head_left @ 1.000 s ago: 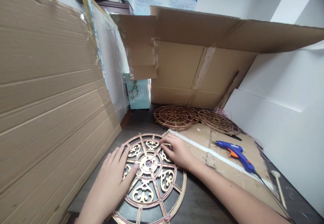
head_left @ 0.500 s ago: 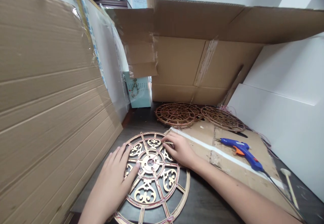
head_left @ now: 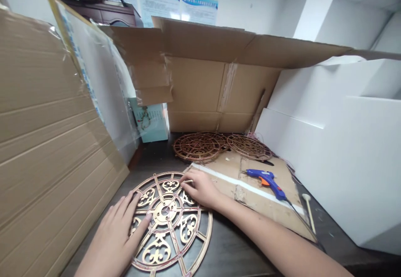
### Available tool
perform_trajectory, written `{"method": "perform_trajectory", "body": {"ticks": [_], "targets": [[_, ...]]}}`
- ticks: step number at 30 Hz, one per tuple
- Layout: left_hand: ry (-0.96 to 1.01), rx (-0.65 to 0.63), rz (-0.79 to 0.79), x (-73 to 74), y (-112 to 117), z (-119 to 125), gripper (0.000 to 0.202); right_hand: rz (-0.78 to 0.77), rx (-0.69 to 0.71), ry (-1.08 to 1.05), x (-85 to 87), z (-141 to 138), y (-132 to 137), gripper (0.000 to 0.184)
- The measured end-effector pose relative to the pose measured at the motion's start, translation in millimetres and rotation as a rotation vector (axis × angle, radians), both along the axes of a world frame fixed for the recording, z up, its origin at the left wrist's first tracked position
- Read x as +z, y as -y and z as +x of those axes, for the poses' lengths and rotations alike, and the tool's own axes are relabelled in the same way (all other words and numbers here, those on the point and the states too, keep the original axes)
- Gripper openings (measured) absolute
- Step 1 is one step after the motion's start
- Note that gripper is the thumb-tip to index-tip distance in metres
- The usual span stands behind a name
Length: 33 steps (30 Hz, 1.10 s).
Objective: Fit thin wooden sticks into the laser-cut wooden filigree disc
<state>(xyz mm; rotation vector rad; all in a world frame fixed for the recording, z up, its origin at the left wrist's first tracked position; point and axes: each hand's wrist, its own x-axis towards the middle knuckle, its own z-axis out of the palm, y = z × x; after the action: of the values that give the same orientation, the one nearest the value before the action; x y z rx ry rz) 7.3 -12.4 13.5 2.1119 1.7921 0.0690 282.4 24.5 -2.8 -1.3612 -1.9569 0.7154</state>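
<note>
A round openwork wheel-shaped frame (head_left: 166, 257), gold-coloured with scrolled inserts and thin reddish wire along its rings, lies flat on the dark table at the lower middle. My left hand (head_left: 115, 227) rests on its left side, fingers stretched out and thumb toward the hub. On the upper right part of the frame, my right hand (head_left: 200, 187) is closed, pinching a thin pale stick (head_left: 189, 181) between thumb and fingers. The stick's far end reaches the rim of an inner ring; what it touches there is too small to tell.
A blue glue gun (head_left: 266, 180) lies on a flat cardboard sheet (head_left: 225, 172) to the right, beside a small pale mallet (head_left: 308, 210). Similar round frames (head_left: 197, 146) lie at the back. Cardboard walls (head_left: 200, 85) and white panels (head_left: 313, 143) enclose the table.
The view has swung to the right and slightly up, so everything appears further left. Both hands keep nearly the same places on the round frame.
</note>
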Motion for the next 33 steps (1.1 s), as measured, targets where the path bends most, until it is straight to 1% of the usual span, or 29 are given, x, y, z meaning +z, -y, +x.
{"method": "perform_trajectory", "body": {"ticks": [3,6,9,12,17,24,33], "targets": [[-0.001,-0.011,0.000,-1.1,-1,0,0.089,0.000,-0.017,-0.018,0.1,0,-1,0.007],[0.008,-0.003,-0.011,1.2,1,2,0.087,-0.001,-0.024,-0.025,-0.9,2,-1,0.007],[0.014,-0.006,0.019,5.4,5,5,0.084,0.004,-0.033,-0.027,-2.7,4,1,0.020],[0.012,0.004,-0.002,8.8,7,7,0.079,-0.002,-0.008,-0.024,-4.3,4,2,0.026],[0.014,-0.007,-0.006,9.0,9,7,0.075,-0.022,0.003,-0.003,-3.1,3,4,0.022],[0.031,-0.024,0.015,1.6,11,-2,0.064,-0.015,0.001,-0.001,-2.1,1,4,0.021],[0.029,-0.023,0.057,0.7,10,-1,0.062,-0.026,0.010,0.021,-0.5,0,4,0.016]]}}
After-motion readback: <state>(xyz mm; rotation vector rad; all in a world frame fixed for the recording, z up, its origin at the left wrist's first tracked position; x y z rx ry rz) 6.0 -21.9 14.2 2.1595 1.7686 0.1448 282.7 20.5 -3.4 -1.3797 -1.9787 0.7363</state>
